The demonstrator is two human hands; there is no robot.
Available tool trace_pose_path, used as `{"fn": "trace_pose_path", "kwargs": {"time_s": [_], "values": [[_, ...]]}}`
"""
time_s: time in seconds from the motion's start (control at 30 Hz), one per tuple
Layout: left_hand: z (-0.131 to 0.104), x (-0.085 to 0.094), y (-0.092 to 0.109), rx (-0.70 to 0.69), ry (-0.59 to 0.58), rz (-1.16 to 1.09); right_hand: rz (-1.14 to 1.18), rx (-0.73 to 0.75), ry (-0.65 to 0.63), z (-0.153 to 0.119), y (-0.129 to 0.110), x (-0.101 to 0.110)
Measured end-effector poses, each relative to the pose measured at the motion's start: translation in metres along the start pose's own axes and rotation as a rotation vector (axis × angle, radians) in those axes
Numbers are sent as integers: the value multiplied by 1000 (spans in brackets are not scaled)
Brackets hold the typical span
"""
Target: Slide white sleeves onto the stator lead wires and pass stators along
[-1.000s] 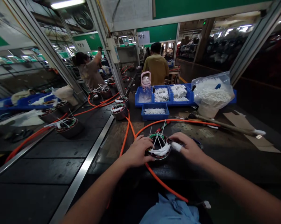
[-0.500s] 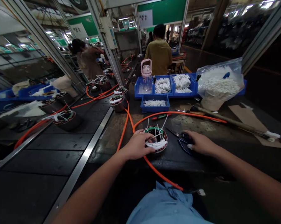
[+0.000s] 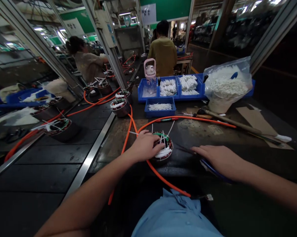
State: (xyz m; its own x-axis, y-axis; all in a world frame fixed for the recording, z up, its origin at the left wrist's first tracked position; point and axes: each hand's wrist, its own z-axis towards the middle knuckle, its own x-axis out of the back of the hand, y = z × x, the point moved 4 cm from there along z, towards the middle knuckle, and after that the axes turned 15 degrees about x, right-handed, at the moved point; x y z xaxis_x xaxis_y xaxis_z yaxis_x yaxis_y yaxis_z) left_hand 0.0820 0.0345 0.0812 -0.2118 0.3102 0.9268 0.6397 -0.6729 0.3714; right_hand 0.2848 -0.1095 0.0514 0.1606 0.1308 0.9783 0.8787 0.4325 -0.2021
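- The wound stator [image 3: 166,153] sits on the tabletop [image 3: 183,169], probably heavy and rigid; its outer wall [image 3: 166,161] suits lifting.
- White sleeving [image 3: 163,152] looks soft.
- Left hand [image 3: 145,145] covers the rim; whether its grip is tightened, I cannot tell.
- Right hand [image 3: 219,159]: grip closed around scissors [image 3: 213,169].

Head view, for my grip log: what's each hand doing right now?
Left hand: touching the wound ring; whether it grips cannot be told.
Right hand: closed on the blue-handled scissors.
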Motion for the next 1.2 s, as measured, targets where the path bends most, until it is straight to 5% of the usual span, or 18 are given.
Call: {"fn": "trace_pose_path", "kwargs": {"time_s": [0.1,0.33,0.6,0.8,1.03,1.1,1.2], "values": [[12,-5,7,35,97,-160,-192,60,-74,19,-4,10],[16,-7,3,91,83,-497,-331,216,-92,53,-10,9],[4,2,-9,159,206,-624,-403,185,-6,32,11,-9],[24,22,-2,174,192,-526,-308,-68,61,28,33,-19],[58,14,21,-9,33,-307,-300,6,93,65,26,-29],[51,15,16,-40,92,-350,-282,-4,120,62,29,-33],[31,29,-6,22,367,-504,-238,-59,145,53,38,-36]]}}
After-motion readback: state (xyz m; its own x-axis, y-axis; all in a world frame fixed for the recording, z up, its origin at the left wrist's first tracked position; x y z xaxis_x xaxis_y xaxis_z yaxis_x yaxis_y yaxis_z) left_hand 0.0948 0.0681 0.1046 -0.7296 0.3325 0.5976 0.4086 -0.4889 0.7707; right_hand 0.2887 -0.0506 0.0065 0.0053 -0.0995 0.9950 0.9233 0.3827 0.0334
